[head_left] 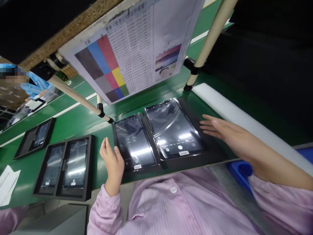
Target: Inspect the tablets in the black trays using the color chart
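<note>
Two tablets in clear film lie side by side on a black mat in front of me: a left tablet (133, 140) and a right tablet (174, 127). Both screens are lit with what looks like a camera screen, and each has a small white label at its near edge. My left hand (112, 160) is beside the left tablet's outer edge, fingers stretched and nothing in them. Whether it touches that edge I cannot tell. To the right of the right tablet, my right hand (220, 129) is held flat with fingers extended, apart from it and holding nothing.
A black tray (90, 169) with two tablets stands at left, another tray (18, 157) behind it. White papers (8, 186) lie far left. A printed chart (137, 49) hangs overhead between beige posts. A white foam roll (244, 124) runs along the right. A co-worker (36, 85) sits across.
</note>
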{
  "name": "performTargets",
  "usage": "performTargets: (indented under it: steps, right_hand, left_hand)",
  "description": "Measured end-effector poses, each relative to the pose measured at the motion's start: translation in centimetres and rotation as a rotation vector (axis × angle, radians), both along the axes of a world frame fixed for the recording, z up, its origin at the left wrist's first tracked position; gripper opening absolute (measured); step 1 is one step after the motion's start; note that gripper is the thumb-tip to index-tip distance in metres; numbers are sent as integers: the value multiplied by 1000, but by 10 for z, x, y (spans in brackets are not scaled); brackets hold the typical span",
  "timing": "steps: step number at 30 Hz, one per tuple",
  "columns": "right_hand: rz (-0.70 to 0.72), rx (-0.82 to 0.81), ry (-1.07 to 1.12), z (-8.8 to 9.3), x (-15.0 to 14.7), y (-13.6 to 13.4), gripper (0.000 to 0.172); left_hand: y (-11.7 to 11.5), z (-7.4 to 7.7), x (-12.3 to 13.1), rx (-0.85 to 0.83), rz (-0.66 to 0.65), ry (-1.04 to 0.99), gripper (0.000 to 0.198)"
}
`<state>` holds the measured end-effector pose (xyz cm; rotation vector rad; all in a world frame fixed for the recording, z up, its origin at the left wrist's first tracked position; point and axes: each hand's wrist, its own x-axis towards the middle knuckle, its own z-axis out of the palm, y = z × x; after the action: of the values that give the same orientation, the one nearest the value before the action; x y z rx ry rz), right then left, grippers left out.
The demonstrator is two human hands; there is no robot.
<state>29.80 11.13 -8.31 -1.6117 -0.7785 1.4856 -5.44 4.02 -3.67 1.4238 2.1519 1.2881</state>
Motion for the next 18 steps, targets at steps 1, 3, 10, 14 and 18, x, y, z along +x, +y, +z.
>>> performTargets:
  steps: [1,3,10,14,18]
  right_hand:
    - [-3,-16,41,-2,1,1,48]
    - [6,-34,104,-3,2,6,51]
    - [64,-50,156,-7,8,27,53]
    - [86,-21,159,-15,16,36,52]
    - [114,67,159,-14,10,33,49]
  left_hand:
    - [1,4,14,3,-105,182,52]
    - [4,8,49,-81,-388,484,52]
    - [34,-11,139,-472,-647,558,63]
    - [35,-14,139,-404,-501,120,64]
    - [27,-3,142,-350,-353,-518,71]
